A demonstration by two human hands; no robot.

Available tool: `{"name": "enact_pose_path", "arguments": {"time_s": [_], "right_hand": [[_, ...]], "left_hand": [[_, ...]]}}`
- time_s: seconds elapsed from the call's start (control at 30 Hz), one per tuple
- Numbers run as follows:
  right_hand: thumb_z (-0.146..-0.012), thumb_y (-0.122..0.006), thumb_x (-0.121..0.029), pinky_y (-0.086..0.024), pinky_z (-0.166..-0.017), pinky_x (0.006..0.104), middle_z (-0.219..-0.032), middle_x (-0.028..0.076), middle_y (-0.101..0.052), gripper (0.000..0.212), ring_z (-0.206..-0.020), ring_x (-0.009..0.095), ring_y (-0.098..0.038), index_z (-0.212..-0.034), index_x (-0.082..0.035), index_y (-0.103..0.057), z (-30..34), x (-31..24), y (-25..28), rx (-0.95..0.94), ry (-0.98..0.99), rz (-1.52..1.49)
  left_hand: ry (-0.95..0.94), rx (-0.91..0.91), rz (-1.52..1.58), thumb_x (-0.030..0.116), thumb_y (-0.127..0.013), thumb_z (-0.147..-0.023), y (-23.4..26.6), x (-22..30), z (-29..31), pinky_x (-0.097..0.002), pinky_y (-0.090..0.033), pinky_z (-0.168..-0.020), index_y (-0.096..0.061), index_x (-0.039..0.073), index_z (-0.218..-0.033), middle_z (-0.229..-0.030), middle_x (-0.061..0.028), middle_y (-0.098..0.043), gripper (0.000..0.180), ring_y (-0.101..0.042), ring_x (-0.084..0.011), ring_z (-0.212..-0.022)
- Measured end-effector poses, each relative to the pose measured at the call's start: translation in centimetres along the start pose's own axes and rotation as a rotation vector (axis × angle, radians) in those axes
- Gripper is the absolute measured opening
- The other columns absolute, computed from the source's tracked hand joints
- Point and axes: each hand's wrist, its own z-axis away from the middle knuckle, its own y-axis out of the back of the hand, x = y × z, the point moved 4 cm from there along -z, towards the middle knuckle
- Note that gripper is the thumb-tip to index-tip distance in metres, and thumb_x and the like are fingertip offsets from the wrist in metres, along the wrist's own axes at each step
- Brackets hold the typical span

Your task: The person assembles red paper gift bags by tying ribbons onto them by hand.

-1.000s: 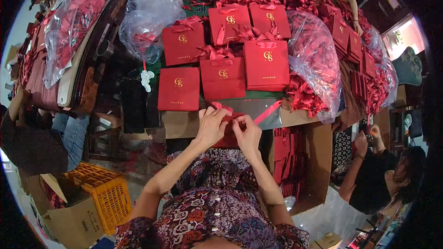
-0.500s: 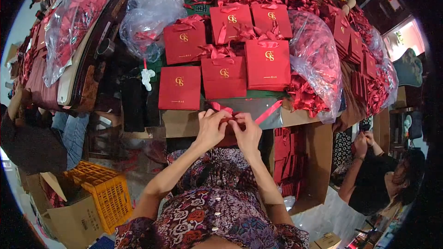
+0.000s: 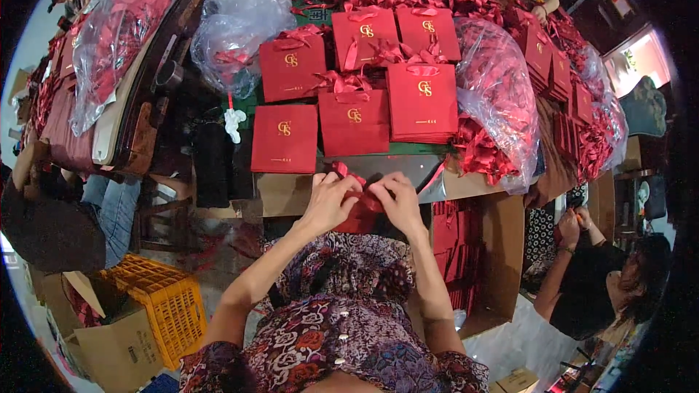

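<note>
A small red paper bag [image 3: 360, 220] is in front of me at the table's near edge, partly covered by my hands. My left hand [image 3: 330, 202] is closed in a pinch at the bag's upper left, with a red ribbon [image 3: 341, 169] looping up beyond its fingers. On the other side, my right hand [image 3: 399, 205] pinches red ribbon at the bag's upper right, and a ribbon end [image 3: 435, 175] shows past it. The exact spot where the fingertips meet ribbon and bag is partly hidden.
Stacks of finished-looking red bags [image 3: 354, 122] stand on the table just beyond my hands. A plastic sack of red ribbons [image 3: 502, 94] bulges at right. Below it is a carton [image 3: 502, 247] holding red bags. A yellow crate [image 3: 171, 313] sits lower left; co-workers sit on both sides.
My hands have moved slightly apart, the right one shifting right and turning. More of the red bag shows between them. The ribbon end at right now shows less.
</note>
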Motion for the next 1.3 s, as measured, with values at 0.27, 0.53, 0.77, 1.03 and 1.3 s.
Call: {"name": "enact_pose_path", "arguments": {"time_s": [0.27, 0.53, 0.77, 1.03, 1.3], "right_hand": [[-0.084, -0.069, -0.022, -0.049, -0.080, 0.0401, -0.088, 0.012, -0.067, 0.016, -0.089, 0.031, -0.063, -0.083, -0.007, -0.075, -1.4, 0.4, 0.2, -0.317, 0.000, 0.082], [-0.077, -0.071, -0.009, -0.050, -0.080, 0.0331, -0.087, 0.011, -0.067, 0.008, -0.089, 0.022, -0.065, -0.079, -0.001, -0.072, -1.6, 1.2, -1.4, -0.105, -0.149, -0.288], [-0.089, -0.070, -0.012, -0.048, -0.069, 0.0258, -0.082, 0.006, -0.068, 0.014, -0.077, 0.010, -0.060, -0.085, 0.002, -0.070, -3.0, 3.3, -1.0, 0.195, -0.231, -0.388], [-0.090, -0.069, -0.024, -0.050, -0.079, 0.0373, -0.096, 0.014, -0.068, 0.024, -0.090, 0.031, -0.065, -0.100, -0.001, -0.071, -1.1, 0.2, 2.1, 0.005, -0.079, -0.100], [-0.088, -0.071, -0.015, -0.047, -0.059, 0.0265, -0.074, 0.005, -0.060, 0.017, -0.063, 0.012, -0.058, -0.091, 0.001, -0.065, 0.7, -0.9, 2.4, -0.064, 0.008, 0.014]], "left_hand": [[-0.239, 0.128, -0.254, 0.009, -0.067, -0.081, -0.1, 2.6, 0.4, -0.0410, -0.035, -0.088, -0.065, 0.013, -0.093, -0.088, -0.0019, -0.060, 0.012, -0.054, -0.0229, -0.090], [-0.189, 0.086, -0.143, 0.013, -0.073, -0.080, 1.0, 2.0, -0.7, -0.0404, -0.034, -0.088, -0.062, 0.013, -0.091, -0.090, -0.0017, -0.063, 0.015, -0.059, -0.0204, -0.088], [-0.130, -0.016, -0.015, 0.014, -0.075, -0.079, 1.4, 2.0, -1.3, -0.0374, -0.033, -0.083, -0.061, 0.013, -0.087, -0.080, -0.0011, -0.062, 0.016, -0.060, -0.0202, -0.080], [0.101, 0.107, 0.032, 0.014, -0.075, -0.079, 1.5, -0.7, -2.0, -0.0371, -0.034, -0.082, -0.062, 0.011, -0.089, -0.081, -0.0012, -0.066, 0.017, -0.063, -0.0211, -0.080], [0.110, 0.196, 0.025, 0.016, -0.074, -0.080, 0.2, -0.8, -3.8, -0.0378, -0.034, -0.083, -0.061, 0.011, -0.092, -0.086, -0.0032, -0.067, 0.019, -0.064, -0.0225, -0.086]]}}
